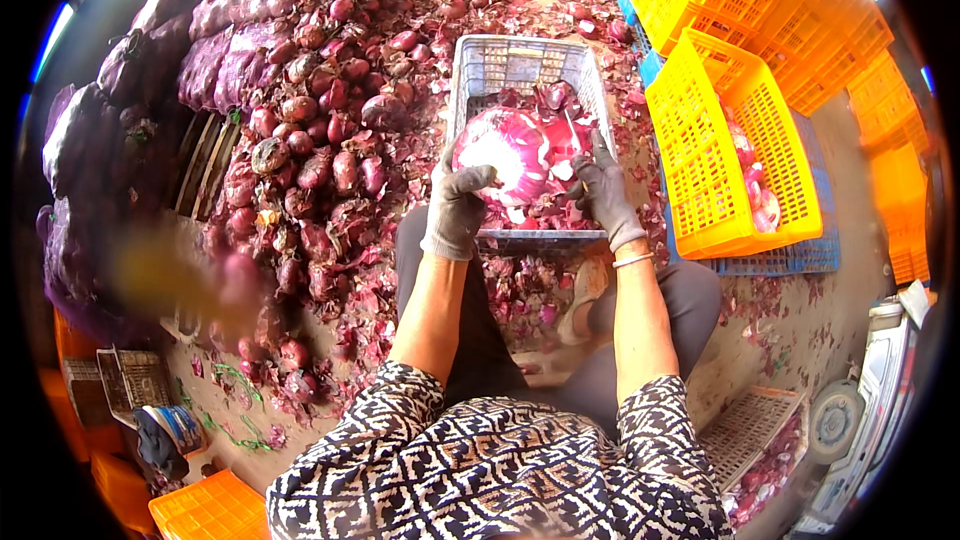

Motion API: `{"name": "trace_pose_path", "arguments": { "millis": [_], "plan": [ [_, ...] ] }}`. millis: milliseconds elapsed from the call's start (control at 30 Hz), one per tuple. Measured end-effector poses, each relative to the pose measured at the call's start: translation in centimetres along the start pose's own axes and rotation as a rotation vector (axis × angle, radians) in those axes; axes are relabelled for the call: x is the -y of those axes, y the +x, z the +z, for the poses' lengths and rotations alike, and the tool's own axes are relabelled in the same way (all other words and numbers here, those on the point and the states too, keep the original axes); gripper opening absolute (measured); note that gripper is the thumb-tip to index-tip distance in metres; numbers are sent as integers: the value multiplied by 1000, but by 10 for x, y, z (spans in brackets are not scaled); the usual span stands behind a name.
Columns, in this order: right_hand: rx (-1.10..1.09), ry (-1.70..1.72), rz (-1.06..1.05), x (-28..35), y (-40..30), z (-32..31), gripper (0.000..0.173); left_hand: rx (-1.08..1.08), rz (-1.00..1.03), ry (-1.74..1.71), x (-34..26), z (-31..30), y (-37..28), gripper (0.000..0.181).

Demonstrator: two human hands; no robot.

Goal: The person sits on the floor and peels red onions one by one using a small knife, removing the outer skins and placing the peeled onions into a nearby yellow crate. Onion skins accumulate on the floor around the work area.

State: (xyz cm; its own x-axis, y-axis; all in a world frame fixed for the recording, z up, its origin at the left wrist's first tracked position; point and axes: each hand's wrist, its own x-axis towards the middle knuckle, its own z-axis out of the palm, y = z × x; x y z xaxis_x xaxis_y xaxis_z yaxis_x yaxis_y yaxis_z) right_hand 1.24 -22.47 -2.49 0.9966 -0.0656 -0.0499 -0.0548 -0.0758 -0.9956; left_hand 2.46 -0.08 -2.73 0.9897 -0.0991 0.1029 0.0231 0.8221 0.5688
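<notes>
My left hand point(459, 202), in a grey knit glove, grips a large red onion point(504, 157) with the thumb across its near side. Strong light washes out part of the onion's surface. My right hand point(606, 191), gloved the same way, is at the onion's right with its fingers curled. From its fingertips rises a thin pale blade point(572, 131), seemingly of a small knife; the handle is hidden in the hand. Loose red skin lies between the onion and that hand. Both hands are over a pale plastic crate point(525, 45) holding onion skins point(536, 219).
A heap of red onions point(322, 135) spreads left, beside filled mesh sacks point(97, 142). At right, a tilted yellow crate point(694, 165) with peeled onions point(763, 199) rests on a blue plastic pallet point(814, 240). Stacked yellow crates point(757, 0) stand behind. Skins litter the floor.
</notes>
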Motion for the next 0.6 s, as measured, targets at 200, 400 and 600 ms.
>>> {"name": "trace_pose_path", "arguments": {
  "millis": [200, 400, 600],
  "plan": [
    [188, 51, -257, 32, -33, 16, 66, -101, -2, -15, 5, -6, 5, 42],
    [158, -296, -352, 21, -37, 29, 59, -138, -27, -3, 9, -1, -2, 31],
    [196, 215, -25, 40, -38, 28, 33, 19, -105, -160, 22, -51, 9, 42]
  ]
}}
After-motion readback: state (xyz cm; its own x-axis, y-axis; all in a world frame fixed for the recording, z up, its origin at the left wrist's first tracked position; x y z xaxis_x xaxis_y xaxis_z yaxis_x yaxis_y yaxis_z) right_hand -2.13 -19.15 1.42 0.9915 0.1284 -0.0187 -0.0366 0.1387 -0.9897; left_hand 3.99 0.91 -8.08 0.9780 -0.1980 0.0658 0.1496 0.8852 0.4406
